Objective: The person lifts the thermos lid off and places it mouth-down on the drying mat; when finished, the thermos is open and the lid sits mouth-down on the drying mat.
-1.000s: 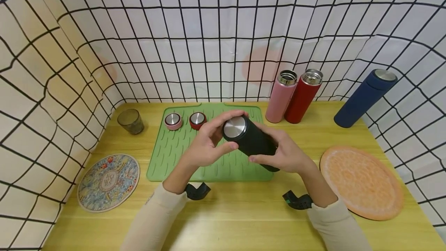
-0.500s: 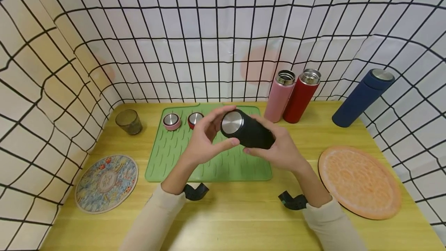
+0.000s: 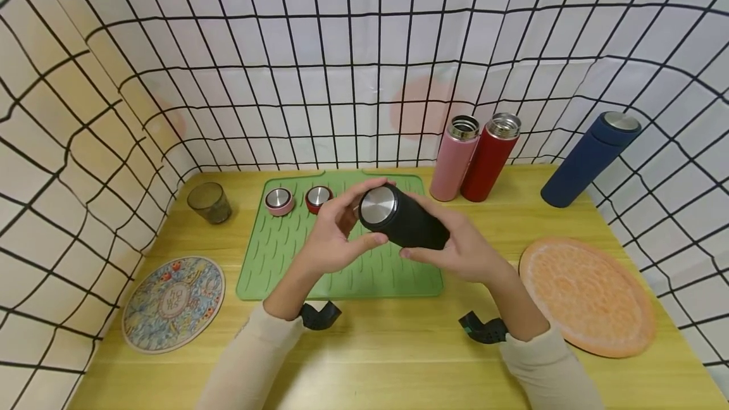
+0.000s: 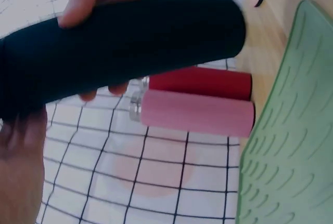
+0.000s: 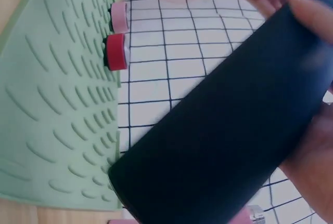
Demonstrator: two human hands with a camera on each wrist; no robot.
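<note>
A black thermos bottle [image 3: 414, 225] with a silver-topped lid is held tilted above the green drying mat [image 3: 273, 258], its lid end toward the left. My left hand [image 3: 333, 239] grips it at the lid end, thumb at the near side and fingers over the far side. Lower on the body, my right hand [image 3: 464, 242] holds the same bottle between thumb and fingers. The left wrist view shows the bottle's dark body [image 4: 156, 37] reaching past the fingers to its base. On the mat lie a pink lid [image 3: 280, 202] and a red lid [image 3: 317, 198].
Behind to the right stand a lidless pink bottle [image 3: 454, 163], a lidless red bottle [image 3: 491, 163] and a capped blue bottle [image 3: 586, 163]. At left are a brown glass [image 3: 209, 203] and a patterned round mat [image 3: 174, 304]. An orange round mat [image 3: 586, 296] lies right. Wire grid encloses the back and sides.
The black bottle's base end has come up, so it lies less steeply than a second ago, then dipped slightly. Both hands keep their hold. The head view has shifted a little.
</note>
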